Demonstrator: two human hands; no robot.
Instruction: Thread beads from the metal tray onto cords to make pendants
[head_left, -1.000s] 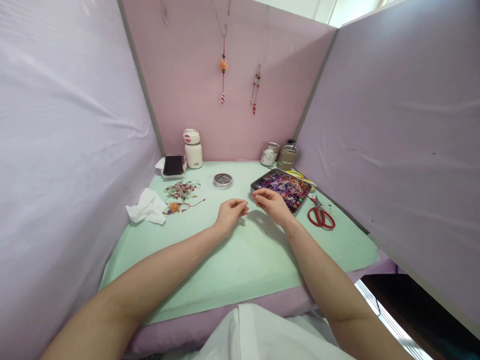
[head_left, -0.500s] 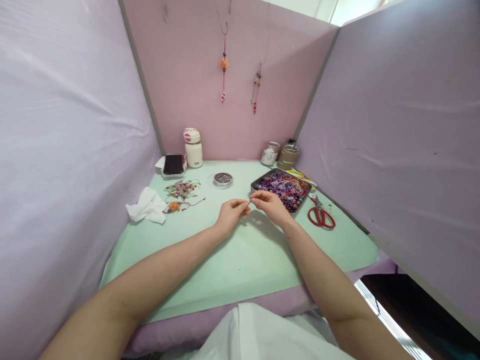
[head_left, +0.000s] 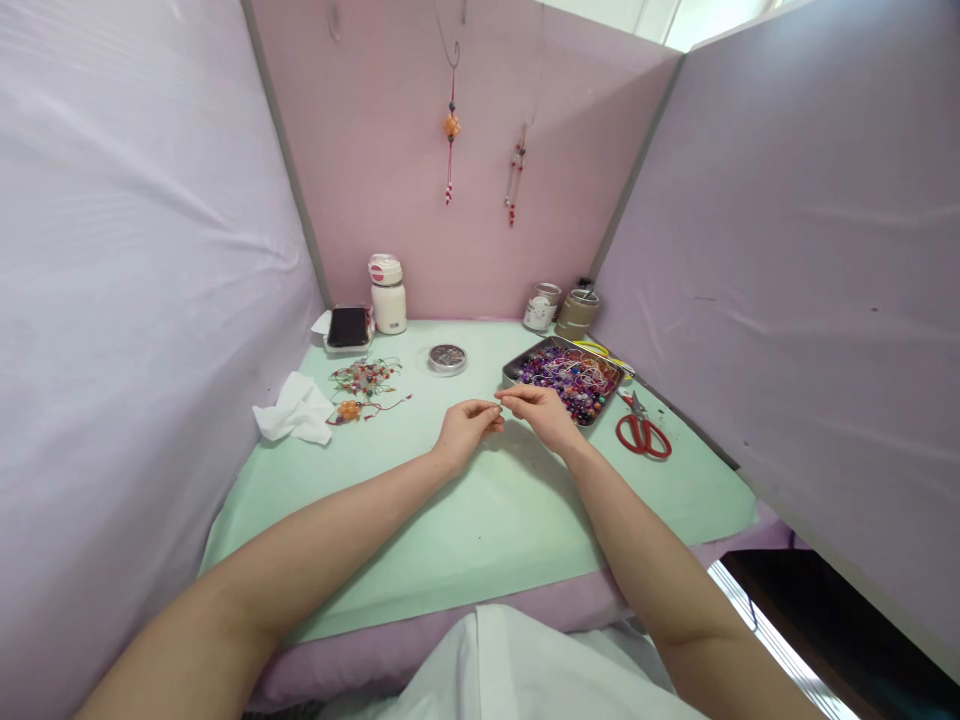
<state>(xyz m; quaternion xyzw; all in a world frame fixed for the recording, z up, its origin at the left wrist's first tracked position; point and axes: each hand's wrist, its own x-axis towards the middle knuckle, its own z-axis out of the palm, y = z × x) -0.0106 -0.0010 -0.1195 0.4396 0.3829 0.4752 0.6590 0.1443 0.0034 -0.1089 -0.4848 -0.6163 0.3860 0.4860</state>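
Observation:
My left hand (head_left: 468, 432) and my right hand (head_left: 541, 412) meet fingertip to fingertip above the green table mat (head_left: 480, 520). Both are closed in a pinch. Whatever lies between the fingers is too small to name. Just behind my right hand stands a dark metal tray (head_left: 510, 372) full of purple and mixed beads (head_left: 559, 370) with loose thread. Red-handled scissors (head_left: 643, 436) lie to the right of that hand. Off to the left rest a beaded cord with an orange bead ball (head_left: 349, 410) and a tangle of beaded strings (head_left: 365, 377).
A small round dish (head_left: 448, 358) sits mid-table. At the back are a white bottle (head_left: 388, 296), a phone-like dark slab (head_left: 349, 327) and two jars (head_left: 541, 308). A crumpled tissue (head_left: 295, 408) lies left. Beaded pendants (head_left: 451, 125) hang on the pink back panel (head_left: 375, 150).
The view has shifted very slightly. My fingertips have moved a little against each other, with both hands staying pinched in the same place.

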